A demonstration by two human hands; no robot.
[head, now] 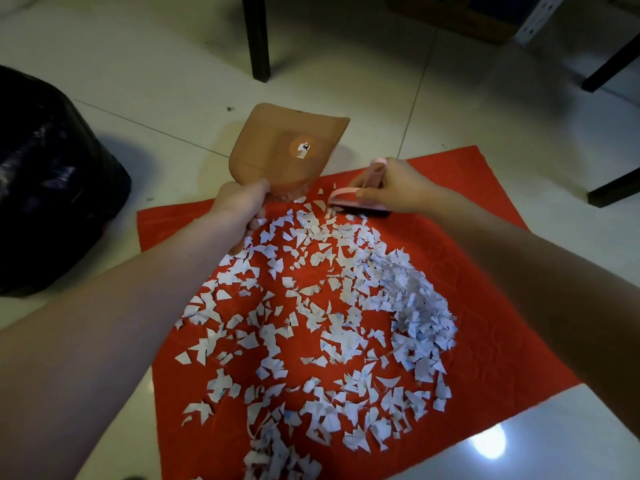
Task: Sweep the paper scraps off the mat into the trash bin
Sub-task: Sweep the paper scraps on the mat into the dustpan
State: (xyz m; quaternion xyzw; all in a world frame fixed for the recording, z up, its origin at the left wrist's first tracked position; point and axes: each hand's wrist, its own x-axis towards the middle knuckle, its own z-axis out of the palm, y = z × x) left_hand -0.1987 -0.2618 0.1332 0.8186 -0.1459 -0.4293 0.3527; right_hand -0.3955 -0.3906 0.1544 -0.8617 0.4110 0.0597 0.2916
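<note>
A red mat [485, 368] lies on the tiled floor, strewn with several white paper scraps [332, 327]. My left hand [239, 209] grips the handle of an orange-brown dustpan [287, 150], which is tilted up over the mat's far edge. My right hand [391, 188] holds a small pink brush [360, 199] by its handle, its dark bristles down on the mat at the far edge of the scraps. A black trash bag [52, 181] sits on the floor to the left of the mat.
Dark furniture legs stand on the floor beyond the mat, one at the top centre [256, 39] and others at the right [613, 67]. A pale metal bracket [536, 19] is at the top right. White floor tiles surround the mat.
</note>
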